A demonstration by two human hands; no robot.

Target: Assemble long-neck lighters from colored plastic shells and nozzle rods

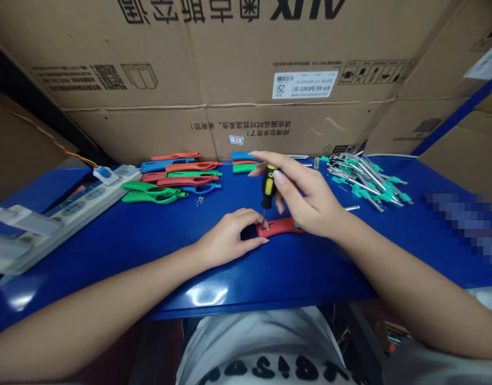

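Observation:
My right hand grips a black and yellow screwdriver that stands nearly upright. Its tip meets the left end of a red plastic lighter handle lying on the blue table. Thumb and fingers of my left hand pinch that same end and keep it against the tabletop. At the handle's right end a bit of teal shows, partly covered by my right hand. A few tiny metal pieces, apparently screws, lie to the left behind my left hand.
Coloured lighter shells lie in a group at the back left. Metal tubes with teal parts form a pile at the back right. A power strip with plugs runs along the left. A large cardboard box walls off the back.

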